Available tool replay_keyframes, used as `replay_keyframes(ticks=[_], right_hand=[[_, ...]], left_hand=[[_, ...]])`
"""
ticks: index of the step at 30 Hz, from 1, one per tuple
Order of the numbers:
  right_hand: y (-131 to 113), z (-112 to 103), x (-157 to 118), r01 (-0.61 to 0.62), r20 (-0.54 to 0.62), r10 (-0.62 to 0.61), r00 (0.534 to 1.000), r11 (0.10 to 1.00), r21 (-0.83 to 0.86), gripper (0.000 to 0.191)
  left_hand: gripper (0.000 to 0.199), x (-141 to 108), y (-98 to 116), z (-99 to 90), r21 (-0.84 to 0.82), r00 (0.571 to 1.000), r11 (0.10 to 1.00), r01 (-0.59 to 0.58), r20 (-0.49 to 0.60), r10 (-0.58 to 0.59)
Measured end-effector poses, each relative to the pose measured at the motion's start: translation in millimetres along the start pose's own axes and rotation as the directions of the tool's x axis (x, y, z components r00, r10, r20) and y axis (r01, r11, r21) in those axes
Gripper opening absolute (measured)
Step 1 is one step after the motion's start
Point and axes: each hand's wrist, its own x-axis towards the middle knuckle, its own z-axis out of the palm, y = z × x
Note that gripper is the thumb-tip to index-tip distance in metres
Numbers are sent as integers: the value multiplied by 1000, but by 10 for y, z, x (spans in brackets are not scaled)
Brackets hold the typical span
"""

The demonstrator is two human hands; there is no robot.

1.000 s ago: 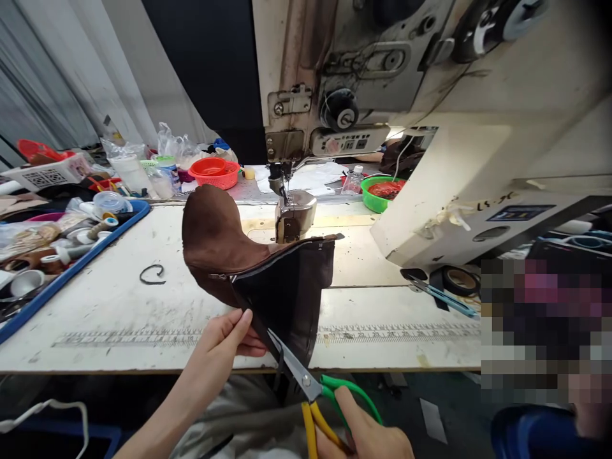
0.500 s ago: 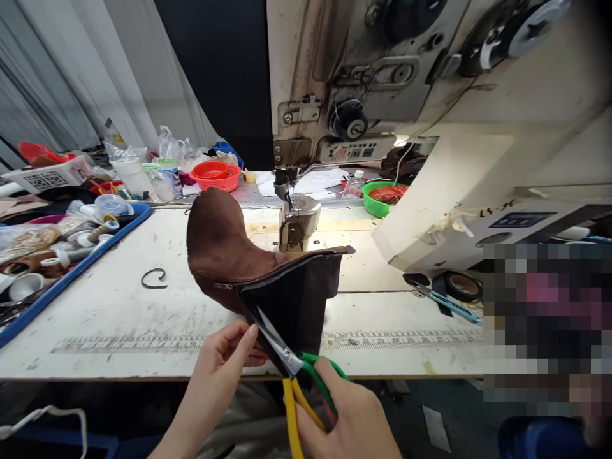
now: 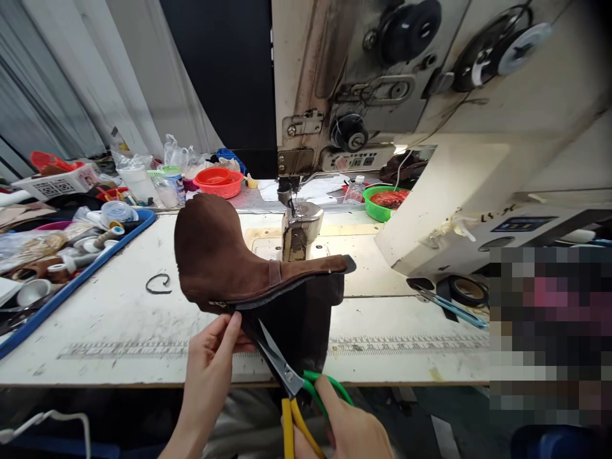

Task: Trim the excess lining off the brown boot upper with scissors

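Note:
My left hand pinches the lower edge of a brown suede boot upper with a dark lining, held up over the table's front edge. My right hand grips scissors with one green and one yellow handle. Their blades are slightly apart and point up-left into the lining's edge, right beside my left fingertips. The boot upper's far end reaches toward the sewing machine's post.
A large cream sewing machine fills the upper right. A blue tray with spools and cups lies left. An orange basket, a green bowl, tape roll and a black hook sit on the white table.
The scissors have advanced up-left along the lining's edge. The boot upper has tilted flatter and shifted slightly left, and my left hand moved up with it.

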Motion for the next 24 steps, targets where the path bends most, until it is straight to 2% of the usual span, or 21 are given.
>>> replay_keyframes(ticks=[4, 9, 14, 19, 22, 24], right_hand=[[73, -46, 59, 0, 170, -25, 985, 990, 142, 58], [38, -173, 174, -75, 292, 7, 956, 972, 224, 57], [-18, -224, 285, -100, 326, 16, 945, 964, 245, 61], [-59, -304, 335, -149, 303, 31, 953, 916, 374, 32], [-54, -389, 292, -165, 270, 69, 960, 921, 352, 34], [-38, -408, 256, -162, 319, 62, 946, 941, 297, 41]], left_hand=[[42, -6, -31, -24, -52, 1000, 999, 8, 1, -8], [46, -6, 28, -38, -41, 999, 999, -33, -3, 33], [49, -48, 33, -28, -9, 997, 998, -66, 39, 66], [47, -59, -13, -49, -11, 998, 999, -43, 48, 43], [48, -45, -24, -48, -3, 998, 999, -37, 41, 37], [48, -36, -15, -38, 4, 998, 998, -57, 30, 57]])
